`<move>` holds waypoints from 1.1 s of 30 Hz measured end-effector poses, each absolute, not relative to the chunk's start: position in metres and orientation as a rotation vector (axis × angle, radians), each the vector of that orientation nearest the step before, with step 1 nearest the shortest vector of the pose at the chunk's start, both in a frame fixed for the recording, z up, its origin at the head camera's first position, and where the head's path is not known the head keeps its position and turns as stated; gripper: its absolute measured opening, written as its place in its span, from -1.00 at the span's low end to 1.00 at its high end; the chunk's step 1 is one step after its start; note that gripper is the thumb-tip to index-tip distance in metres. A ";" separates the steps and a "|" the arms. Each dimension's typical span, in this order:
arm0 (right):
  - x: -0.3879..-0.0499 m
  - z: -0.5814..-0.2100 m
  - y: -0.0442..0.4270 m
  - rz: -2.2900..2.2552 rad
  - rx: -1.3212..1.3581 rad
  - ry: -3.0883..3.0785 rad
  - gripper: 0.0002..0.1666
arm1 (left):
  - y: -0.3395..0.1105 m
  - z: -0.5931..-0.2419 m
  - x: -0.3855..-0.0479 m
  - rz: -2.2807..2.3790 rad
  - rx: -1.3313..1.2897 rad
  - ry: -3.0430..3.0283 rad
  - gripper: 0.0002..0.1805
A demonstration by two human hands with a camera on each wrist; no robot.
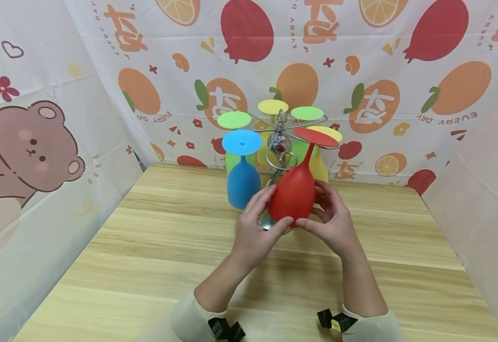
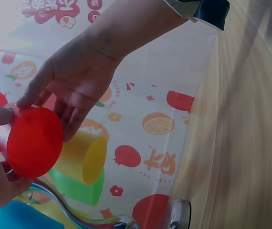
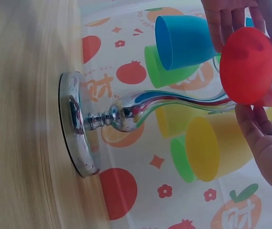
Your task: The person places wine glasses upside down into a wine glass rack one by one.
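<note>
A red plastic goblet [image 1: 292, 194] hangs upside down and tilted at the front of a chrome goblet rack [image 1: 280, 141]. My left hand [image 1: 251, 232] holds its bowl from the left, with the thumb near the rim. From the right, my right hand [image 1: 336, 225] grips the same bowl, its thumb close to the left one. The goblet's open mouth [image 3: 247, 67] faces the right wrist camera. Its round foot [image 1: 316, 137] is up at the rack's arms; whether the rack bears its weight, I cannot tell.
A blue goblet [image 1: 243, 183] hangs upside down just left of my left hand. Behind are green and yellow goblets [image 3: 217, 145] on the same rack. The rack's round chrome base [image 3: 78, 124] stands on the wooden table [image 1: 155, 247], near a printed cloth backdrop [image 1: 180, 61].
</note>
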State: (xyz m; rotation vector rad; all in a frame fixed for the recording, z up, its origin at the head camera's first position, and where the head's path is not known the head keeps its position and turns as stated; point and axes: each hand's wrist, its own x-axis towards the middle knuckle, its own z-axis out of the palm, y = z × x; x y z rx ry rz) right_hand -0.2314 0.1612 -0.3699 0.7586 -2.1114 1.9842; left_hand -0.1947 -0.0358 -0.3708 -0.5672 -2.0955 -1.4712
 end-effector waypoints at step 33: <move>-0.232 -0.375 0.158 1.834 0.782 -2.207 -0.04 | -0.049 -0.370 -0.203 -1.385 -0.543 -2.321 -0.17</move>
